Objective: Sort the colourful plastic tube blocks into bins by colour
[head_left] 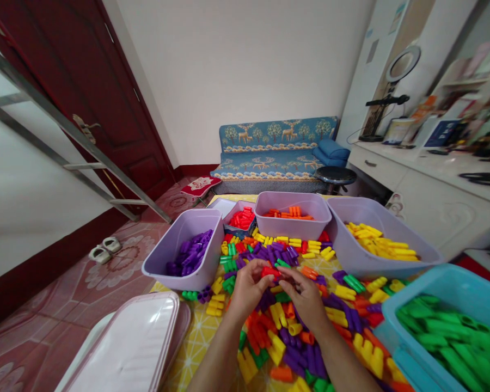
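My left hand (249,288) and my right hand (306,296) meet over the table, their fingertips pinching a red plastic tube piece (270,271) between them. Loose tube pieces in red, yellow, purple, orange and green lie heaped around my hands on a yellow patterned tablecloth (200,337). Lilac bins surround the heap, holding purple pieces (179,276), orange pieces (293,231) and yellow pieces (351,261). A smaller bin (232,206) holds red pieces. A turquoise bin (428,279) at the right is full of green pieces.
A pale pink flat case (126,348) lies at the table's lower left edge. A metal ladder (65,130) leans at the left by a dark red door. Behind stand a blue sofa and round stool; a white desk runs along the right.
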Available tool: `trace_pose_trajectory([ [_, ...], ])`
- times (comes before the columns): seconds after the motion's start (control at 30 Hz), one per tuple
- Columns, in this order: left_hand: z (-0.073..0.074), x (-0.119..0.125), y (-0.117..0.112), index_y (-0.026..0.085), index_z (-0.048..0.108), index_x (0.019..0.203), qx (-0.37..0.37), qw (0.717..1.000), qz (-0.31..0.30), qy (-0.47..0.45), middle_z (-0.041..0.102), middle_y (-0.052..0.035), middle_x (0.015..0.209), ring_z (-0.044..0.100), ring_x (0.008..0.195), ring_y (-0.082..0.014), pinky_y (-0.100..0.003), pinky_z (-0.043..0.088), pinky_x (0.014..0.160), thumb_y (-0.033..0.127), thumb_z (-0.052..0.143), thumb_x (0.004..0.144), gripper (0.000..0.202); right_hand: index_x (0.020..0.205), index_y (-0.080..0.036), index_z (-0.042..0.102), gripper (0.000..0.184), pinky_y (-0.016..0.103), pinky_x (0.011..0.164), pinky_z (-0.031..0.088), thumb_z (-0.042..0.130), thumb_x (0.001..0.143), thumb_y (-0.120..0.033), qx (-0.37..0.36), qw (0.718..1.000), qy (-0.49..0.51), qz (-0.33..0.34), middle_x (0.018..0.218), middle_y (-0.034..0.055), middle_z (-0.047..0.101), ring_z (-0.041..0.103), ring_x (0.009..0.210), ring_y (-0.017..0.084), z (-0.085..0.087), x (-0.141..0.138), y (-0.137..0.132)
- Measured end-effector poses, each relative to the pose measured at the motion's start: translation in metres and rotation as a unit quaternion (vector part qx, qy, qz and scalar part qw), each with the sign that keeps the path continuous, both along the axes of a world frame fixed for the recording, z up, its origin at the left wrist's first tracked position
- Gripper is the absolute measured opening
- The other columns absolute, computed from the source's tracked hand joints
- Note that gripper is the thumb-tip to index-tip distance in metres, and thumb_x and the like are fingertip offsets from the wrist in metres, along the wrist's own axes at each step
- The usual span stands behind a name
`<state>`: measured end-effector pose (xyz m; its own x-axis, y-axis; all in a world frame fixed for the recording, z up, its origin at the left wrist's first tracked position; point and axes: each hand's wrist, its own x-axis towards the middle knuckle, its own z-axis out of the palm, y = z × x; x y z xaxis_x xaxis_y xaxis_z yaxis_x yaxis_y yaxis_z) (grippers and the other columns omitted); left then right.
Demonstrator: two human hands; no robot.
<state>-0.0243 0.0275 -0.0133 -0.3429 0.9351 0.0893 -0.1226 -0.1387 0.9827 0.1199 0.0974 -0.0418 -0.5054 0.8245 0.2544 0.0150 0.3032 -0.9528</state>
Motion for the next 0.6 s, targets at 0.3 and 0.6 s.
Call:
trace_pose_trajectory([
  [0.3,0.014,-0.030,0.025,0.012,0.054,0.119,-0.013,0.968,0.149,-0.200,0.066,-0.0149,0.113,0.070,0.090,-0.0213,-0.037,0.055,0.088,0.021,0.071,0.073,0.050,0.091,-0.019,0.070,0.027,0.032,0.064,0.053,0.060,0.080,-0.042,-0.053,0.995,-0.004,-0.088,0.077,0.0046,0.071,0.065,0.069,0.021,-0.005,0.003,0.006],
  [0.6,0.016,-0.061,0.063,0.020,0.040,0.140,0.016,0.972,0.174,0.158,0.042,-0.0114,0.146,0.041,0.133,-0.0261,-0.042,0.034,0.109,0.019,0.064,0.078,0.066,0.091,-0.019,0.070,0.028,0.032,0.062,0.052,0.059,0.080,-0.042,-0.051,0.996,-0.019,-0.075,0.075,0.0048,0.070,0.065,0.066,0.020,-0.004,0.003,0.004],
])
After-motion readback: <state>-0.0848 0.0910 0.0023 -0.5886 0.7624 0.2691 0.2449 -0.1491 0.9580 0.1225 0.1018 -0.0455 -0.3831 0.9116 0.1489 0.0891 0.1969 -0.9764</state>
